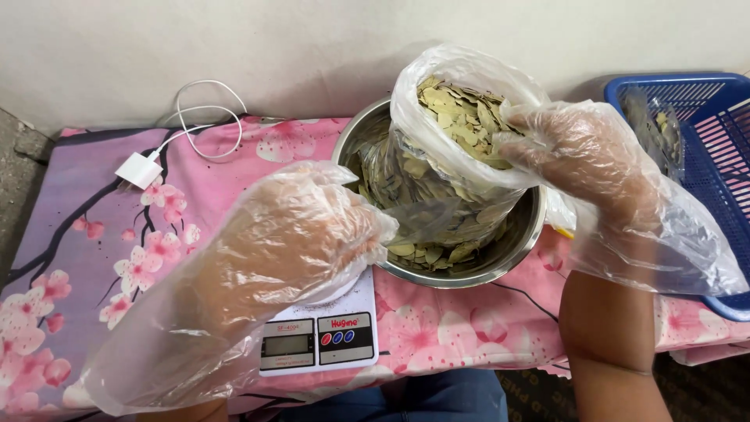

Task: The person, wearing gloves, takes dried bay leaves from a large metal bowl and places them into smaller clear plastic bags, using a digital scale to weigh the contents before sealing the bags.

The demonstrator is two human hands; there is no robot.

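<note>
Right now my right hand (582, 152), in a thin see-through plastic glove, has its fingers closed on the rim of a clear plastic bag full of dry green leaves (457, 133). It stands in the round shiny metal bowl (516, 246) near the table's back edge. My left hand (293, 234), gloved too, curls loosely above the small white kitchen scale (320, 340) at the front edge of the pink flowery tablecloth (101, 258).

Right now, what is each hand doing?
Left hand: gloved, curled at the clear leaf bag; grip cannot be told.
Right hand: gloved, closed on the bag's rim.
</note>
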